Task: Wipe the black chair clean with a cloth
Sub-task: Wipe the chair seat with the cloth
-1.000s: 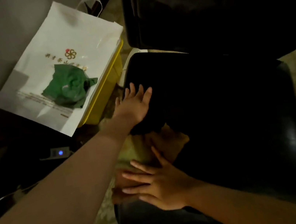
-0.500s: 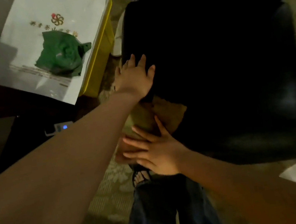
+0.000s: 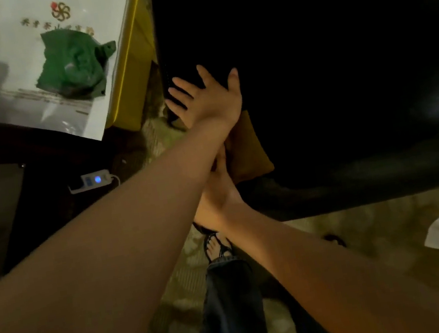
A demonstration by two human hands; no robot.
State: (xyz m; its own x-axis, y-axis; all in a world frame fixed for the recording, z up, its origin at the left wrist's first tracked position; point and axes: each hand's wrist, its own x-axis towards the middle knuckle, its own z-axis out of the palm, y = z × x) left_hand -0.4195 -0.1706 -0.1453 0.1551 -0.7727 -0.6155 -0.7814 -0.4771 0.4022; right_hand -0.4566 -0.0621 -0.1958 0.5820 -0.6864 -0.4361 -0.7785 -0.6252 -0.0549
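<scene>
Head view first: the black chair (image 3: 342, 75) fills most of what I see, its seat a broad, smooth pad of what looks like leather or vinyl, rounded at the near corner where a dull sheen catches the light. I judge the wiping to be under way along the seat's left edge, with the middle and right of the pad yet to be covered. The next move calls for sweeping the cloth across toward that far side while the chair is braced.

My left hand (image 3: 206, 98) lies flat on the seat's left edge, fingers spread and straight, steadying it and grasping nothing. My right hand (image 3: 218, 192) is half hidden under the left forearm; it rests on the cloth (image 3: 248, 153), but whether its fingers press flat or curl into it I cannot tell.

That cloth is small, brownish, soft and rumpled, lying on the seat's near left corner, just below the left hand.
</scene>
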